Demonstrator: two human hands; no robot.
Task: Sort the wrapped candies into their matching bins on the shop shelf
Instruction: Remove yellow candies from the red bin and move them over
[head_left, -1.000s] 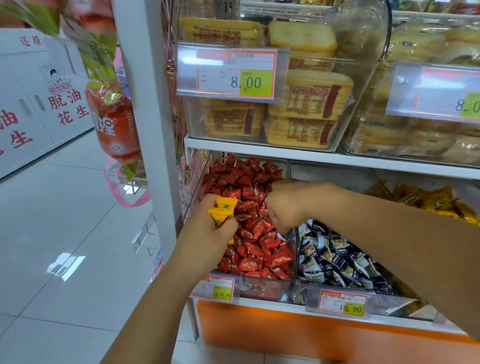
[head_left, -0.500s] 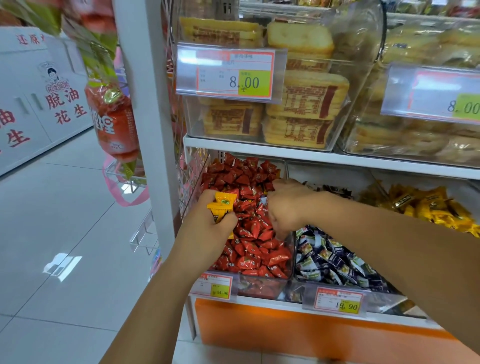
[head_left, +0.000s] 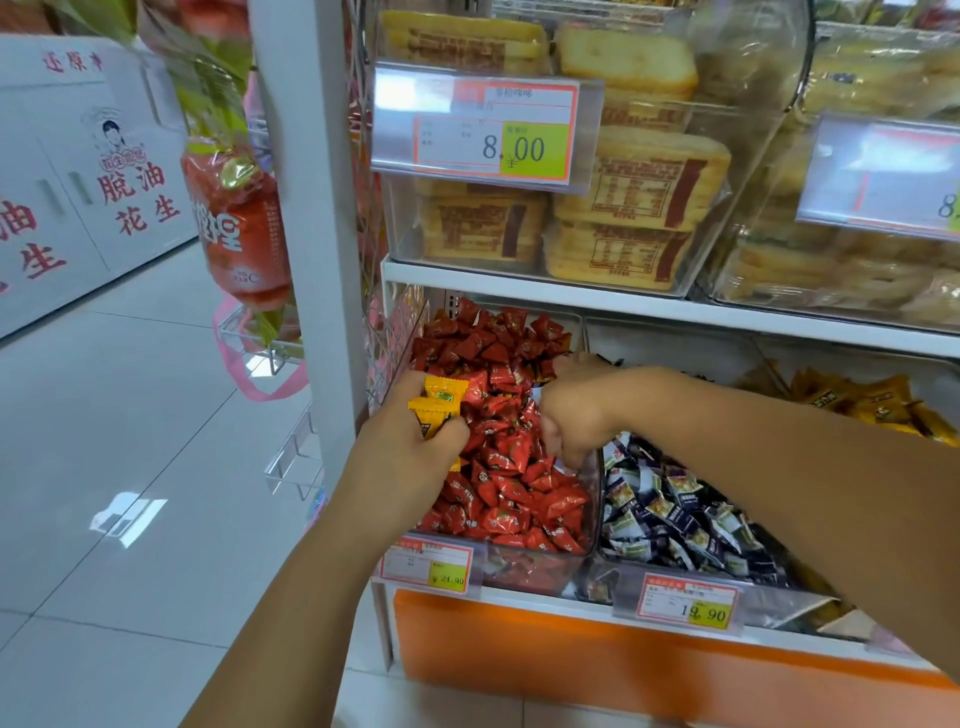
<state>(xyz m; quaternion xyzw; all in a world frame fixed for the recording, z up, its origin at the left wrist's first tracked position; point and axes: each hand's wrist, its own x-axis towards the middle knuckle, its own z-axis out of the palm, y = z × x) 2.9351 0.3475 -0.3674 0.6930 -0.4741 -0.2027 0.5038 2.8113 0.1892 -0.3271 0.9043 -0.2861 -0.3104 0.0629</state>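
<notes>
Two hands at the lower shelf, head view. Left hand (head_left: 410, 457): curled round a small clutch of yellow candies (head_left: 439, 408), pillow-shaped, glossy foil, crimped ends, a green mark on the top one. Just beyond and to the right of that hand, touching its fingers: heap of red candies (head_left: 509, 467), shiny crinkled wrappers, mostly triangular, filling a clear bin (head_left: 594, 525) of hard plastic. Right hand (head_left: 576, 410): knuckles up, fingers bent down into the red heap beside the bin's right wall; grip on any candy, cannot tell. Below and right of the right hand: dark blue-and-white candies (head_left: 675, 514), flat rectangular sachets, piled in the neighbouring clear container. Beyond the right forearm: yellow-wrapped sweets (head_left: 872, 405), a loose mound further along the same shelf. Above both hands: transparent boxes of pale, rectangular wrapped cakes (head_left: 639, 176), with a paper price tag (head_left: 493, 130) in a plastic sleeve.
</notes>
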